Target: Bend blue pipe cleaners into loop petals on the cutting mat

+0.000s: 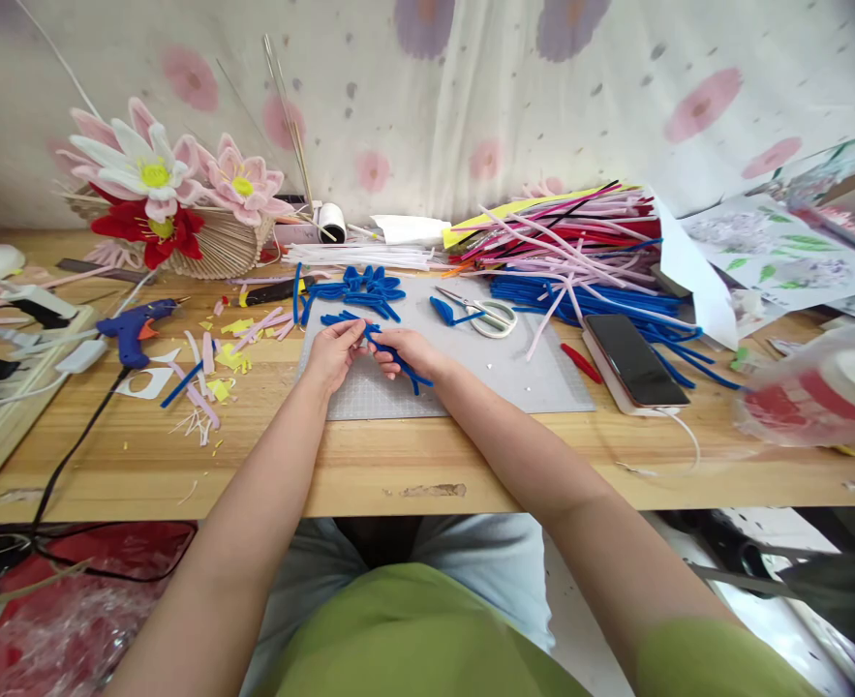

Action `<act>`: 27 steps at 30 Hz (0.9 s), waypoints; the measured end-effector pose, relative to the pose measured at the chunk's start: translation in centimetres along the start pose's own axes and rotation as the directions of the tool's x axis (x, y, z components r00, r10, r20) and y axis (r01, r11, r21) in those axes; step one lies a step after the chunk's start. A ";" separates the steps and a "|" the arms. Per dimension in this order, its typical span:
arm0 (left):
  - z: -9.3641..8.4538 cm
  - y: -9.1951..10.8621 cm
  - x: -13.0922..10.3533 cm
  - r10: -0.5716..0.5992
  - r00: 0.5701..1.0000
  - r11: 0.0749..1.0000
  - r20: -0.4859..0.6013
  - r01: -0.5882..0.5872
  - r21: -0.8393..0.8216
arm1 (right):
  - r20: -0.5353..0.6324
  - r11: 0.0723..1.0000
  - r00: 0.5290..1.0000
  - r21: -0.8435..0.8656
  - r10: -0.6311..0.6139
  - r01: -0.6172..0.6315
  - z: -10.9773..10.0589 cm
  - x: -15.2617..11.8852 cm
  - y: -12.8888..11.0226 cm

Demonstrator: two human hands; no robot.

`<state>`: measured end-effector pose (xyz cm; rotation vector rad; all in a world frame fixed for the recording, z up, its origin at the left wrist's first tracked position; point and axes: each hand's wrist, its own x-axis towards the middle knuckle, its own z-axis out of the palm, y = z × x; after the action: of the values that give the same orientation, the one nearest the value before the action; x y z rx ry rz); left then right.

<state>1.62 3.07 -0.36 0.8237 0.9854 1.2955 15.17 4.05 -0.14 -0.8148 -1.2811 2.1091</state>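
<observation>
Both hands meet over the left part of a grey cutting mat (456, 397). My left hand (335, 353) pinches one end of some blue pipe cleaners (378, 339). My right hand (407, 354) is closed round the same blue pieces, whose ends stick out below its fingers. Just beyond the hands lie bent blue pipe cleaner pieces (365, 287), some shaped like petals. To the right on the mat rest scissors (496, 319) with white handles, touching a small blue petal shape (442, 311). The fingers hide part of what they hold.
A blue glue gun (137, 329) and yellow and pink scraps (230, 358) are on the left, near fuzzy flowers (155, 174). Rightward lie a bundle of blue pipe cleaners (601, 302), a phone (634, 358) with a cable, and a plastic-wrapped tub (826, 392).
</observation>
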 end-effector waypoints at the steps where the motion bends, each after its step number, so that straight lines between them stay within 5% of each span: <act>1: 0.0 0.0 0.0 -0.001 1.000 1.000 -0.006 0.001 0.001 | 0.002 1.000 1.000 -0.002 -0.001 0.001 0.0 0.0 0.0; 12: 0.4 0.1 -0.1 -0.001 0.997 1.000 -0.074 0.002 0.016 | 0.007 0.996 0.996 -0.008 -0.091 0.091 0.2 -0.1 0.5; 20: 0.9 -0.1 -0.5 -0.018 0.998 0.999 0.055 0.020 -0.034 | 0.006 0.990 0.990 0.010 -0.140 0.140 -0.4 0.0 0.3; 27: 0.9 -0.4 -0.3 0.064 0.998 0.998 0.002 -0.064 0.030 | 0.068 0.993 0.991 0.010 -0.115 0.115 -0.1 -0.5 0.2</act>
<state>2.58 2.78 -0.39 0.8850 0.9870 1.3372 15.52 3.68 -0.24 -0.6553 -1.3241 2.0639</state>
